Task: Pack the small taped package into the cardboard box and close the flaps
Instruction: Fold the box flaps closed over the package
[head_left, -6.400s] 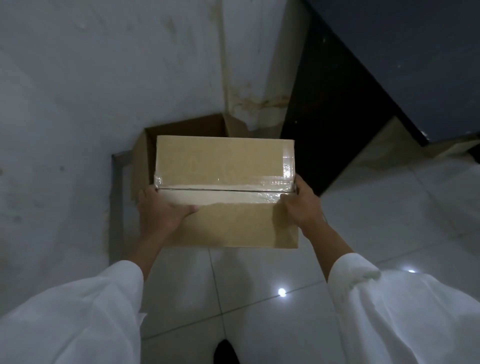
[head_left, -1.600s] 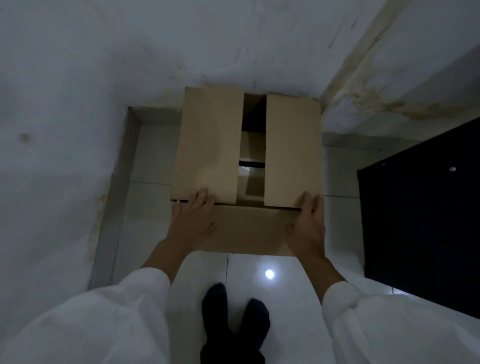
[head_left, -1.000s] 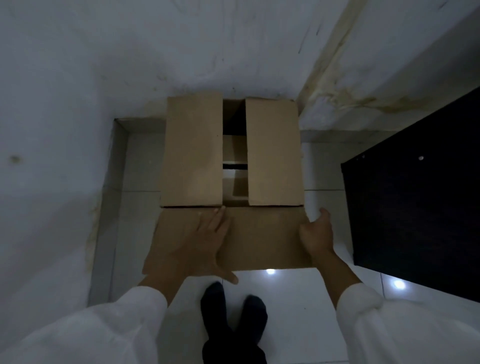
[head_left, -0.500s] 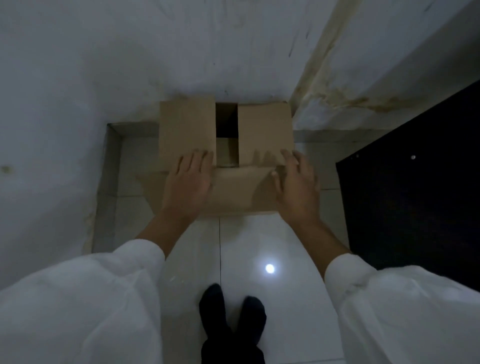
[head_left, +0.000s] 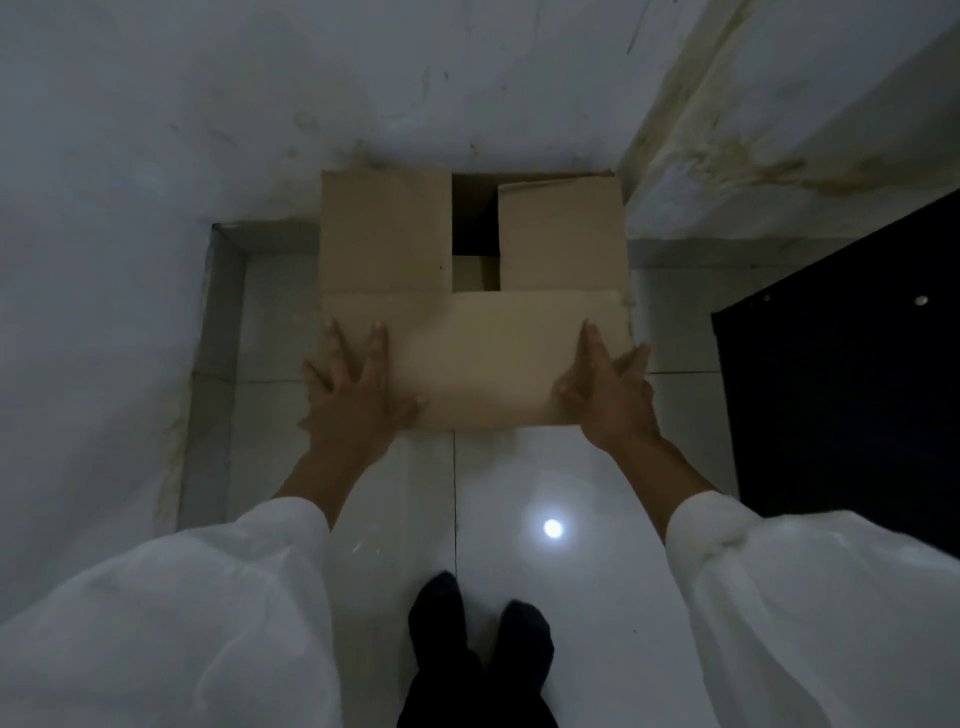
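Note:
The cardboard box (head_left: 384, 234) stands on the tiled floor, pushed into the wall corner. Its left flap and right flap (head_left: 561, 239) are folded inward, with a dark gap (head_left: 474, 218) between them. The near flap (head_left: 483, 353) lies folded over their front edges. My left hand (head_left: 353, 395) rests flat with fingers spread on that flap's left end. My right hand (head_left: 608, 395) presses the right end, some fingers hanging past the box's side. A tan patch shows low in the gap; I cannot tell whether it is the taped package.
White stained walls close in behind and left of the box. A dark cabinet (head_left: 841, 389) stands at the right. My feet in dark socks (head_left: 472, 639) are on the glossy floor tiles (head_left: 597, 478) just in front of the box.
The near flap has come down over the two side flaps. Both hands have slid outward from the flap's middle to its left and right ends.

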